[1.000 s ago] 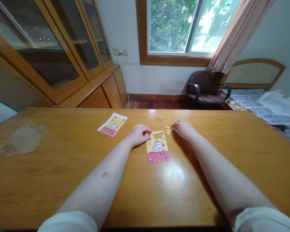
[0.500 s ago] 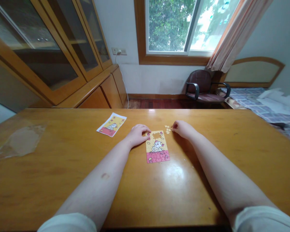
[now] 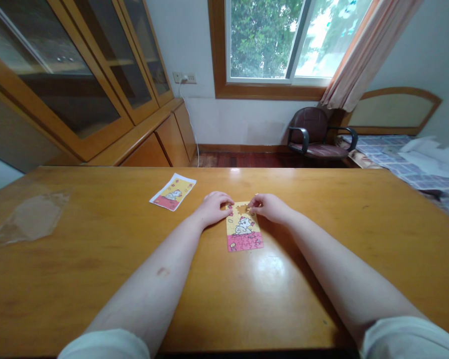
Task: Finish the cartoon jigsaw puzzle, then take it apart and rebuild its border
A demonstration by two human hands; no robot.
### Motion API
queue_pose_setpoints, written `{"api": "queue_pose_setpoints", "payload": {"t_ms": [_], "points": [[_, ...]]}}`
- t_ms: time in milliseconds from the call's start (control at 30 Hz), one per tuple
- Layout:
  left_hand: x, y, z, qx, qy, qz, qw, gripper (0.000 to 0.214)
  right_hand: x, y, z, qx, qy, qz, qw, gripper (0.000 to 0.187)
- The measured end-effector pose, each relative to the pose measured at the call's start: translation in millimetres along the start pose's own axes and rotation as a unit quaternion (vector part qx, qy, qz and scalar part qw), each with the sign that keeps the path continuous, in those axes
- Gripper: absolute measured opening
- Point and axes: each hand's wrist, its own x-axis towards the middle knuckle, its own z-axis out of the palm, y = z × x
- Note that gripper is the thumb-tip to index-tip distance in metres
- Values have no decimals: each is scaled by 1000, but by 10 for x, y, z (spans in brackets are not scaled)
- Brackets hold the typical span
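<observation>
A jigsaw puzzle [image 3: 245, 227] with a white cartoon animal on yellow and pink lies on the table, with a gap in its upper part. My left hand [image 3: 214, 208] rests at its upper left edge, thumb and forefinger apart and touching the border. Over the upper right of the puzzle, beside the gap, my right hand [image 3: 270, 206] pinches a small puzzle piece [image 3: 248, 210]. The fingers partly cover that piece. Loose pieces near the upper right corner are mostly hidden behind my right hand.
A printed picture [image 3: 173, 192] of the same design lies left of the puzzle on the wooden table [image 3: 127, 279]. A clear plastic bag [image 3: 33, 217] is at the far left. Beyond the table stand a glass-door cabinet [image 3: 134, 117], an armchair [image 3: 312, 132] and a bed [image 3: 404, 154].
My right hand has moved left from the loose pieces to the gap in the puzzle, carrying a piece. My left hand has stayed at the puzzle's edge.
</observation>
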Motion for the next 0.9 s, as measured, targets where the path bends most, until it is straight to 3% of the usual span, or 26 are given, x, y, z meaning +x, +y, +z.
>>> {"api": "queue_pose_setpoints", "payload": {"t_ms": [233,367,633,900], "points": [[-2,10,-2,2,0,-3,1000,22,-2,13,62,18,36,-11,999,11],[-4,21,-12,2,-2,-5,1000,22,1,44,51,5,26,-41,999,21],[-1,18,-18,0,-4,3,1000,22,18,64,9,-20,9,-33,999,23],[2,-6,0,3,0,2,1000,22,31,53,107,-57,16,-69,996,18]]}}
